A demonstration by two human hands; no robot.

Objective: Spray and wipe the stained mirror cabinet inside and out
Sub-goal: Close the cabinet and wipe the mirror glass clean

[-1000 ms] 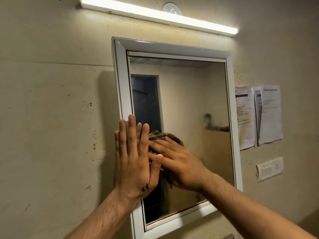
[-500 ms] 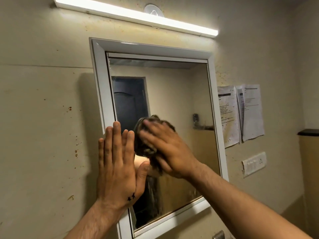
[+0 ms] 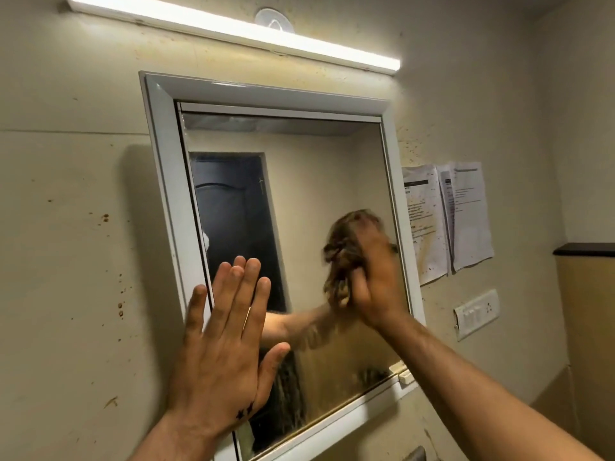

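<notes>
A white-framed mirror cabinet (image 3: 163, 154) hangs on a stained beige wall with its mirrored door shut. My left hand (image 3: 223, 341) lies flat and spread against the door's lower left edge, holding nothing. My right hand (image 3: 376, 281) presses a crumpled brown cloth (image 3: 342, 254) against the glass near the right edge of the mirror, blurred with motion. The lower part of the glass looks smeared. No spray bottle is in view.
A lit tube light (image 3: 233, 28) runs above the cabinet. Two spattered paper sheets (image 3: 446, 221) are stuck to the wall on the right, with a white switch plate (image 3: 476, 314) below them. A dark ledge (image 3: 585, 249) juts out at the far right.
My right hand has swept the cloth from the mirror's middle left across to its right edge. My left hand stays flat on the door's left side.
</notes>
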